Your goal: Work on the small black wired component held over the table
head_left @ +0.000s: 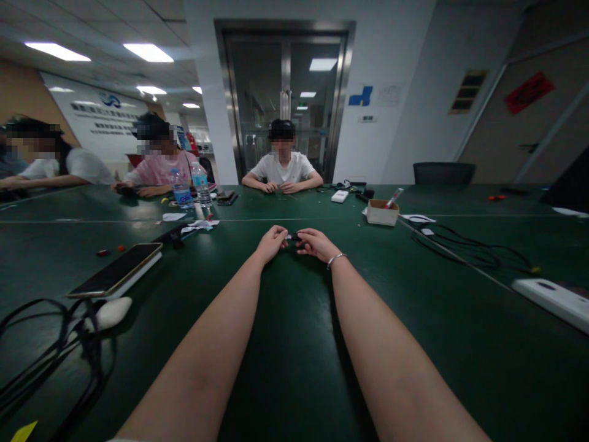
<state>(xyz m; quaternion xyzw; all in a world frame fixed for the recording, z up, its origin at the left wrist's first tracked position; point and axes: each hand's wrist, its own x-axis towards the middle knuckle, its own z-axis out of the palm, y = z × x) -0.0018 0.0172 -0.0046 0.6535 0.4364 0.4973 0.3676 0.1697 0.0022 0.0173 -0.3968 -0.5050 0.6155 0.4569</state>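
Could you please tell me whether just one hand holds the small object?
No, the left hand and right hand both hold the small object.

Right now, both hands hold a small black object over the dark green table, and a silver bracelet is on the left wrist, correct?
Wrong side: the head view shows the bracelet on the right wrist. The left hand and right hand hold the black object over the table.
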